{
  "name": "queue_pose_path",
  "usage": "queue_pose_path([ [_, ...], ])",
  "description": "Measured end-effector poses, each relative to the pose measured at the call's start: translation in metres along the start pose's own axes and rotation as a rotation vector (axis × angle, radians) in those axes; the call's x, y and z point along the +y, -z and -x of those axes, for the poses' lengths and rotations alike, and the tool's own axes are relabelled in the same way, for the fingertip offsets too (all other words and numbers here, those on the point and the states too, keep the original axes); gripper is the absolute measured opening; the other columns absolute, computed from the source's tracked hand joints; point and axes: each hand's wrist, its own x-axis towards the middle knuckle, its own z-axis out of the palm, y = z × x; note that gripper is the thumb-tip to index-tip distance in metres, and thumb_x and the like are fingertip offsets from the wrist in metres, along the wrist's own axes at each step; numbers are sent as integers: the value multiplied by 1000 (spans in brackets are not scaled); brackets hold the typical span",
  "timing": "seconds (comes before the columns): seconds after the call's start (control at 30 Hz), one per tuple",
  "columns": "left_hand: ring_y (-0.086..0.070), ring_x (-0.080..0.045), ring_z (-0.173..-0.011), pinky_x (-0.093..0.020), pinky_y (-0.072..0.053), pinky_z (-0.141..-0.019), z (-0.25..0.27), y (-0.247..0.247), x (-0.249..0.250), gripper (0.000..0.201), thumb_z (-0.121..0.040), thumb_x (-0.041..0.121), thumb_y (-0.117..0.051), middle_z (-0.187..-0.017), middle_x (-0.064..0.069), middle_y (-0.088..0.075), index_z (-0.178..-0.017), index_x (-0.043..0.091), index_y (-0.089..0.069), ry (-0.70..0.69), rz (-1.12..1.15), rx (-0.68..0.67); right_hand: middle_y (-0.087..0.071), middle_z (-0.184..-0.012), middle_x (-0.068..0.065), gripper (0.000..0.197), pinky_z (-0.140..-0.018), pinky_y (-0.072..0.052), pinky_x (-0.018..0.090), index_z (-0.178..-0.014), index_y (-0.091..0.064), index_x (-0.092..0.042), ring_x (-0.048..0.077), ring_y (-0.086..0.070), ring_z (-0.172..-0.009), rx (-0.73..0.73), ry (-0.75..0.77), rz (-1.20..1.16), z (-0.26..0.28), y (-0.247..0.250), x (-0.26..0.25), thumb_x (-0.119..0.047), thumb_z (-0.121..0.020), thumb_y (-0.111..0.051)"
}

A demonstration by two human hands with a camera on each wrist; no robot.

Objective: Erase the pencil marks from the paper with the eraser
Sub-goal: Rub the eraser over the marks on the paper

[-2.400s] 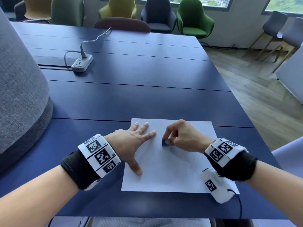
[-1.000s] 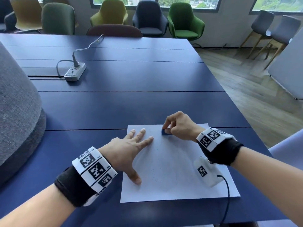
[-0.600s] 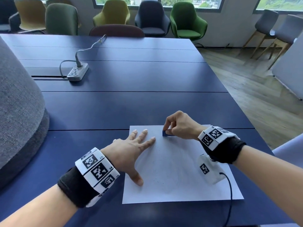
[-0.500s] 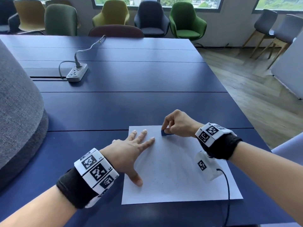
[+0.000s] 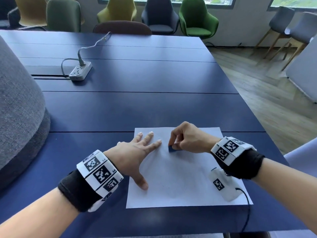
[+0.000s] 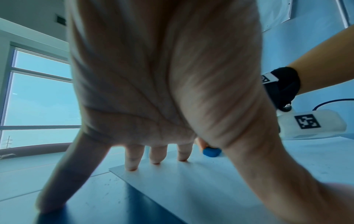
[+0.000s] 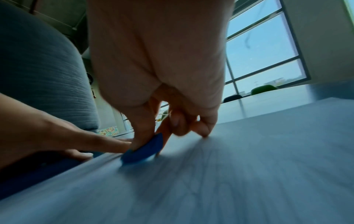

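Fingers of your left hand (image 5: 132, 152) are lying flat, pinning the paper (image 5: 180, 177); your right hand (image 5: 188, 138) is pinching the eraser (image 5: 171, 149), rubbing.

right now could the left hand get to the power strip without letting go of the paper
Probably not. The left hand presses flat on the paper at the near edge, while the power strip lies well beyond it, far across the table.
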Motion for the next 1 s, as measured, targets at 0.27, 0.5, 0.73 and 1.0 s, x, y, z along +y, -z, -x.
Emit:
queue_pose_path([
  [0.27, 22, -19, -147, -64, -29, -109, -4, -2, -4, 138, -57, 57, -86, -157, 11, 30, -148, 49, 18, -16, 5, 9, -58, -60, -7, 20, -49, -38, 10, -73, -71, -23, 2, -49, -51, 113, -4, -17, 7, -3, 5, -6, -81, -65],
  [0.5, 21, -21, -148, -62, -32, -108, -6, -2, -3, 138, -57, 57, -86, -158, 9, 30, -147, 51, 18, -16, -5, 7, -60, -63, -3, 16, -52, -42, 14, -77, -73, -19, 10, -54, -56, 195, -23, -30, 14, -6, 6, -6, -81, -65],
  [0.73, 21, -21, -148, -62, -31, -109, -4, -1, -1, 138, -58, 57, -86, -158, 8, 30, -147, 50, 18, -17, -4, 7, -58, -65, -6, 18, -49, -39, 11, -75, -72, -21, 5, -52, -56, 100, -37, 29, 30, -9, 2, -5, -81, -66],
  [1.0, 19, -25, -148, -63, -30, -109, -4, 0, 0, 134, -59, 57, -85, -159, 4, 28, -145, 55, 18, -35, -28, 2, -53, -61, -10, 19, -46, -36, 8, -74, -69, -22, 0, -48, -50, 49, -30, 40, 52, -18, -3, -5, -81, -65],
])
